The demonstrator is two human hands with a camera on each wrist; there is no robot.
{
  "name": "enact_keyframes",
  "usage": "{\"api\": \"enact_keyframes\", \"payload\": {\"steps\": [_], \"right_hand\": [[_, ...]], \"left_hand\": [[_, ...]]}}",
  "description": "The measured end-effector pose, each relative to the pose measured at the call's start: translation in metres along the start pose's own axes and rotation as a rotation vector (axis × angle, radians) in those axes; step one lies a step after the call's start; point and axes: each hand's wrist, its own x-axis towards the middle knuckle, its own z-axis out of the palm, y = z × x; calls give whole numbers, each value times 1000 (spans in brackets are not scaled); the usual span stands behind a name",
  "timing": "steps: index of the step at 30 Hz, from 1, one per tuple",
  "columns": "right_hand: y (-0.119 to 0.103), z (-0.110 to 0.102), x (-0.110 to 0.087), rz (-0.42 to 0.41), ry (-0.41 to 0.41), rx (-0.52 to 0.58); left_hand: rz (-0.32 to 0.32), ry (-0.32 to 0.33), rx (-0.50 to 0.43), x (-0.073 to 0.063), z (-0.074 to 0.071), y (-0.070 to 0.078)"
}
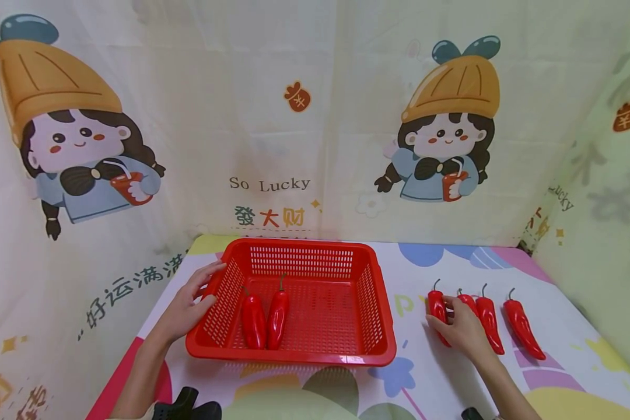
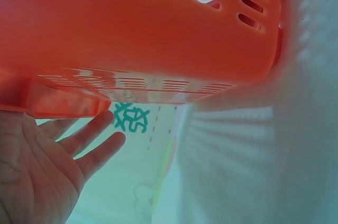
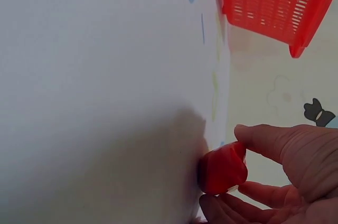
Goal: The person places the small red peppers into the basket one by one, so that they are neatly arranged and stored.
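Observation:
My right hand (image 1: 463, 328) is around a red chili pepper (image 1: 437, 306) at the right of the table, thumb on one side and fingers on the other. In the right wrist view this chili pepper (image 3: 224, 170) shows end-on between thumb and fingertips, low over the white surface. My left hand (image 1: 189, 303) rests at the left rim of a red plastic basket (image 1: 294, 357). In the left wrist view its fingers (image 2: 103, 150) are spread and fairly straight beside the basket wall. Inside the basket, two red chili peppers (image 1: 253, 321) lie side by side on the left.
Right of the held pepper lie more red chili peppers: one partly behind my hand, another (image 1: 488, 324) beside it, and one (image 1: 522, 326) farthest right. A patterned cloth covers the table (image 1: 399, 326). Printed cloth walls (image 1: 346, 146) stand at the back and sides.

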Motion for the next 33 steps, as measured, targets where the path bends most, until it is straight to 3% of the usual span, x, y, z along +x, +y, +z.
{"api": "enact_keyframes", "payload": {"steps": [18, 33], "right_hand": [[-2, 5, -1, 10, 21, -21], [-7, 2, -5, 22, 23, 31]], "left_hand": [[5, 1, 14, 0, 0, 0], [-10, 2, 3, 0, 0, -1]]}}
